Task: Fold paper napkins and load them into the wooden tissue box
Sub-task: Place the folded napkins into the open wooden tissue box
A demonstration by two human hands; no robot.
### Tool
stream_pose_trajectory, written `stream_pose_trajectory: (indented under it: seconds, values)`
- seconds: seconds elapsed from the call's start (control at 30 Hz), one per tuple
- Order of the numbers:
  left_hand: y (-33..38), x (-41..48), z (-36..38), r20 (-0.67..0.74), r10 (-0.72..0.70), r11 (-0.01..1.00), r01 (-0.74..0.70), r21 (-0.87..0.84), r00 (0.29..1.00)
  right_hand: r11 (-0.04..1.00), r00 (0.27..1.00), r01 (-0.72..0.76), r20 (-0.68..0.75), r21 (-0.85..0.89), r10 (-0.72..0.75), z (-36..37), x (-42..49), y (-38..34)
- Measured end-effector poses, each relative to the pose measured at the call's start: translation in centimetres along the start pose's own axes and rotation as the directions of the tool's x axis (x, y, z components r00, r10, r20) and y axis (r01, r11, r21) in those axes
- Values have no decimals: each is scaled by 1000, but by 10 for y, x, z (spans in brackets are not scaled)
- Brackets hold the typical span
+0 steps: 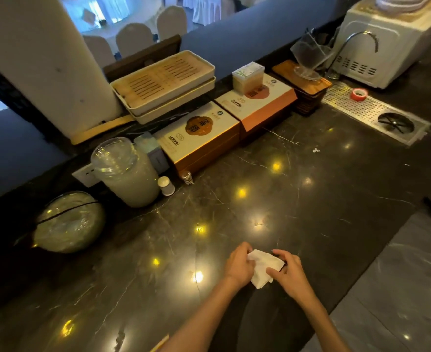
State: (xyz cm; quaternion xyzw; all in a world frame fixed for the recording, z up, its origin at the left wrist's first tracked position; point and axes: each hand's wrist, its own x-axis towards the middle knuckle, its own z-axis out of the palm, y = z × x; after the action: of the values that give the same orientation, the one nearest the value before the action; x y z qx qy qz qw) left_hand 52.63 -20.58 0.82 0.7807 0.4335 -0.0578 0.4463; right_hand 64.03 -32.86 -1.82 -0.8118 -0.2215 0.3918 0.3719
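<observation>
Napkin (265, 268) lies on the worktop (298, 186); left hand (238, 266) and right hand (286, 271) pinch its edges to fold it.

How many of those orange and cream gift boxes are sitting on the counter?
2. One gift box lies beside the lidded jar; the other gift box sits just right of it, under a clear container.
</observation>
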Motion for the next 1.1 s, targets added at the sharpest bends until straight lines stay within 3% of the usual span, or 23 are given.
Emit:
stream_pose_trajectory:
  seconds: [0.13, 0.3, 0.8, 0.93, 1.1]
  values:
    - [-8, -44, -7, -124, 69, 955, -102, -279, 990, 984, 995, 28, 89, 176, -44, -4, -19, -3]
    - [-17, -95, 2, -248, -5, 822, -137, -552, 969, 955, 971, 84, 191, 283, -142, -1, -61, -12]
    - [-35, -154, 66, -370, -30, 813, -192, -549, 929, 942, 943, 333, 26, -53, -332, 1, -108, 24]
    - [-47, -155, 84, -329, -40, 860, -135, -493, 944, 964, 963, 263, 74, -32, -260, 9, -110, 43]
    - [-51, -153, 93, -327, -35, 905, -109, -411, 944, 976, 976, 176, 110, 126, -190, 15, -114, 56]
